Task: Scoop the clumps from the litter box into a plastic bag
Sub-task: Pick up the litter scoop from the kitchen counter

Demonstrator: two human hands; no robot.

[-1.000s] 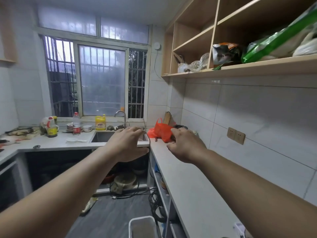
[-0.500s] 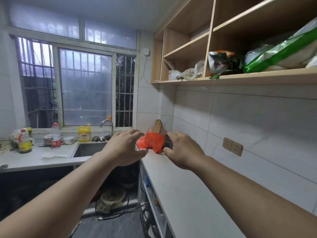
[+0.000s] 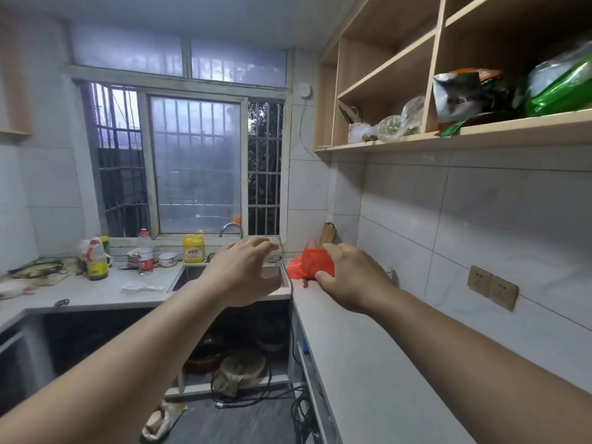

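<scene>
That red plastic bag [image 3: 308, 263] you're after sits on the counter [image 3: 362, 357] in the corner, just right of the sink [image 3: 192, 277]. Your right hand [image 3: 350, 277] is on it, thumb and fingers closing round its near side. Your left hand [image 3: 245, 272] hovers over the sink's right end, fingers loose, holding nothing. Yellow detergent jug [image 3: 193, 249] stands behind the sink.

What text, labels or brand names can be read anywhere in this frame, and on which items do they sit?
None can be read with confidence.
Yellow detergent jug by the window: dark label, characters too blurred.
Clear bottle with red label: print too small.
Yellow-labelled oil bottle: label illegible.
Silver foil pouch on the wooden shelf: dark band of print, blurred.
Red plastic bag at the right hand: no print visible.
</scene>
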